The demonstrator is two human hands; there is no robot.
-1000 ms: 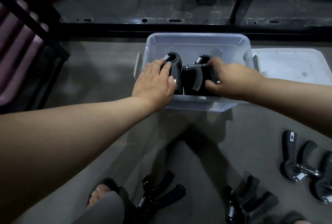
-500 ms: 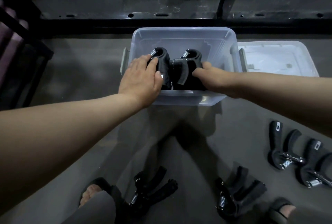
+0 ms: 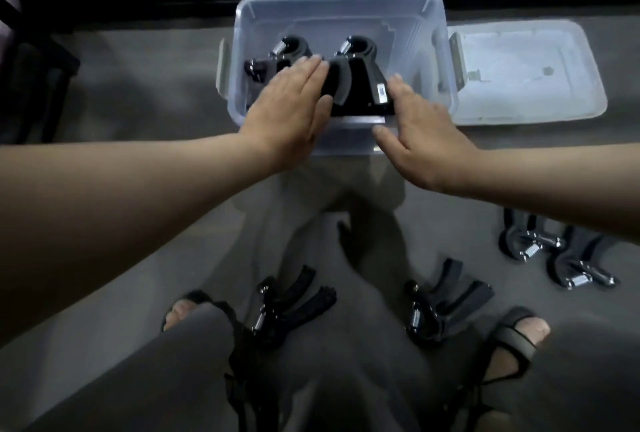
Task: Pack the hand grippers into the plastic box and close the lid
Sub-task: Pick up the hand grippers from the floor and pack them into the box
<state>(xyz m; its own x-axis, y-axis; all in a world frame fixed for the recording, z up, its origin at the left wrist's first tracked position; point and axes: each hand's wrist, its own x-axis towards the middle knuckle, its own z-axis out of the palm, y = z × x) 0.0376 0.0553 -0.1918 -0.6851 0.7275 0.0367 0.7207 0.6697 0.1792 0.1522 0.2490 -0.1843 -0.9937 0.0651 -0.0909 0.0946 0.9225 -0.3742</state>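
Grey floor [image 3: 138,217]: two hand grippers [image 3: 360,85] boxed [image 3: 346,9], four more loose [image 3: 287,307], lid [image 3: 519,71] off; both hands [image 3: 291,109] [image 3: 419,141] open, empty.

Translucent plastic box [image 3: 433,51], matt black grippers [image 3: 360,82]

Small white label on hand gripper [image 3: 367,85] in box, too blurry to read; no other txt.

The grey floor [image 3: 145,92] carries the plastic box [image 3: 341,12], its lid [image 3: 526,75] — and loose hand grippers [image 3: 446,307].
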